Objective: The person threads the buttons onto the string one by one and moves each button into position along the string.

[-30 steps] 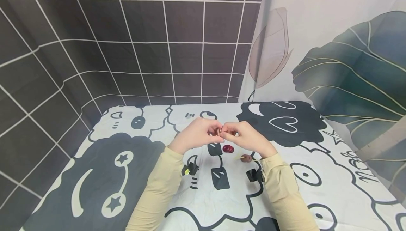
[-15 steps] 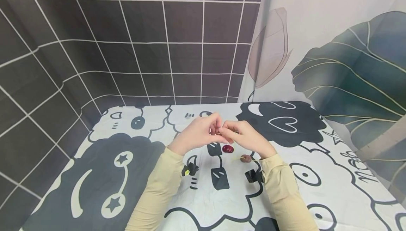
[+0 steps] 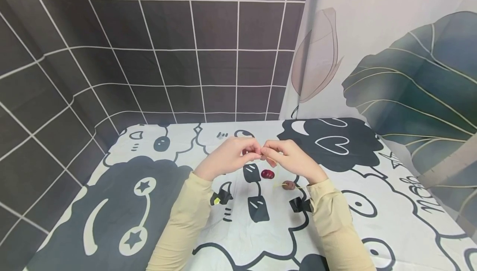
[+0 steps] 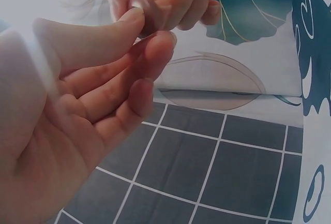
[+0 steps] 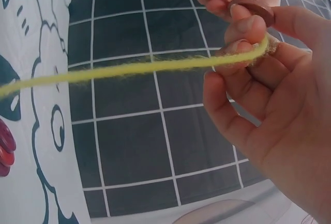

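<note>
Above the patterned cloth, my left hand [image 3: 230, 157] and right hand [image 3: 292, 159] meet at their fingertips. Between them is a brown, button-like disc [image 4: 146, 13], which my left thumb and index finger pinch from one side. In the right wrist view, my right thumb and index finger are at the edge of that same disc [image 5: 252, 10]. Yellow yarn [image 5: 139, 68] crosses the right fingers and curls up behind the index fingertip, close under the disc. The disc's middle is hidden by fingers. On the cloth, another brown piece [image 3: 288, 185] lies with yellow yarn at it.
Shiny dark-red pieces [image 3: 267, 174] lie together on the cloth [image 3: 242, 242], just below the hands. Black wrist-worn items hang under the left sleeve [image 3: 222, 197] and right sleeve [image 3: 299, 205]. A dark grid-patterned curtain [image 3: 171, 47] stands behind the table.
Half a second ago the left fingers were raised and the left thumb reached under the right hand. Now the fingertips of both hands meet again. The red and brown pieces on the cloth stay put.
</note>
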A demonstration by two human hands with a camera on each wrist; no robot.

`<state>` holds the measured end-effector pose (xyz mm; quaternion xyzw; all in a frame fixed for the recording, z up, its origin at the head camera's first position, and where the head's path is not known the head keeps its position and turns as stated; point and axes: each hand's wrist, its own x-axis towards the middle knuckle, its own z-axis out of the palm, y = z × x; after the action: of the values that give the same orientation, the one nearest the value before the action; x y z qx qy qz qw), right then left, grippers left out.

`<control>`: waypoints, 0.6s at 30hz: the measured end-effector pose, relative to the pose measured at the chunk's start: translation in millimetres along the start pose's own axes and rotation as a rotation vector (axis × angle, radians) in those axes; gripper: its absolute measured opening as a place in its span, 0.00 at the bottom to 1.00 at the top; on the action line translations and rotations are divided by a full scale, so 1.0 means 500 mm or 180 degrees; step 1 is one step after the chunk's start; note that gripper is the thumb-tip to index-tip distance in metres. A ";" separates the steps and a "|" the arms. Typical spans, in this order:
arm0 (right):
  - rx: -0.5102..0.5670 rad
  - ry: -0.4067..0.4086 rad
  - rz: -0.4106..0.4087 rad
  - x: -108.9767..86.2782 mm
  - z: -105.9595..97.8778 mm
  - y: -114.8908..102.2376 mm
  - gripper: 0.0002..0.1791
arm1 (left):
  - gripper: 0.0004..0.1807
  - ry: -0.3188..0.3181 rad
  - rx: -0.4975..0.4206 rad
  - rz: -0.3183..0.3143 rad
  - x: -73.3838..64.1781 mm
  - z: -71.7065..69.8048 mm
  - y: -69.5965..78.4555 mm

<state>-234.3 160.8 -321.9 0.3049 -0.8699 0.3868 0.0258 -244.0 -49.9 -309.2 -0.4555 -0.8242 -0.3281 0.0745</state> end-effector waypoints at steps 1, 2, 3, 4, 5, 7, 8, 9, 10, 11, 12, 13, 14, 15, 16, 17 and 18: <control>-0.0023 0.0013 -0.0006 0.000 -0.001 0.001 0.15 | 0.02 -0.0011 -0.0008 -0.0009 0.000 -0.001 0.000; -0.0047 0.0030 -0.0010 -0.001 -0.002 0.003 0.15 | 0.02 -0.0021 -0.0010 -0.0019 -0.001 -0.001 -0.001; -0.0068 0.0045 -0.0002 -0.002 -0.004 0.004 0.15 | 0.02 -0.0036 -0.0001 -0.0029 -0.001 -0.002 -0.002; -0.0083 0.0057 0.0011 -0.002 -0.006 0.005 0.15 | 0.02 -0.0051 0.0009 -0.0043 -0.001 -0.003 -0.002; -0.0091 0.0065 0.0024 -0.003 -0.007 0.007 0.14 | 0.02 -0.0068 0.0032 -0.0061 -0.001 -0.005 -0.004; -0.0109 0.0070 0.0046 -0.003 -0.011 0.010 0.15 | 0.02 -0.0103 0.0076 -0.0115 -0.003 -0.008 -0.006; -0.0124 0.0069 0.0053 -0.004 -0.012 0.010 0.15 | 0.02 -0.0120 0.0100 -0.0145 -0.005 -0.010 -0.007; -0.0130 0.0067 0.0056 -0.004 -0.014 0.011 0.15 | 0.02 -0.0134 0.0131 -0.0168 -0.006 -0.012 -0.008; -0.0137 0.0067 0.0059 -0.005 -0.015 0.011 0.15 | 0.02 -0.0147 0.0154 -0.0180 -0.008 -0.015 -0.008; -0.0138 0.0064 0.0058 -0.005 -0.016 0.012 0.15 | 0.03 -0.0156 0.0178 -0.0187 -0.010 -0.018 -0.008; -0.0146 0.0066 0.0054 -0.005 -0.016 0.013 0.15 | 0.03 -0.0159 0.0196 -0.0185 -0.012 -0.021 -0.008; -0.0155 0.0069 0.0044 -0.004 -0.017 0.015 0.14 | 0.04 -0.0166 0.0218 -0.0174 -0.013 -0.024 -0.007; -0.0149 0.0071 0.0044 -0.005 -0.017 0.017 0.14 | 0.04 -0.0171 0.0246 -0.0156 -0.015 -0.027 -0.006; -0.0142 0.0075 0.0047 -0.005 -0.017 0.018 0.14 | 0.04 -0.0179 0.0279 -0.0129 -0.016 -0.029 -0.005; -0.0137 0.0079 0.0055 -0.005 -0.017 0.019 0.13 | 0.04 -0.0192 0.0305 -0.0117 -0.018 -0.031 -0.004; -0.0127 0.0079 0.0069 -0.006 -0.016 0.020 0.12 | 0.04 -0.0204 0.0334 -0.0116 -0.019 -0.033 -0.003; -0.0124 0.0077 0.0085 -0.007 -0.016 0.021 0.12 | 0.04 -0.0224 0.0357 -0.0117 -0.021 -0.035 -0.001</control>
<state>-238.9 173.4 -324.2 0.2880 -0.8809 0.3737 0.0370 -241.5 -68.1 -300.5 -0.4467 -0.8516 -0.2666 0.0648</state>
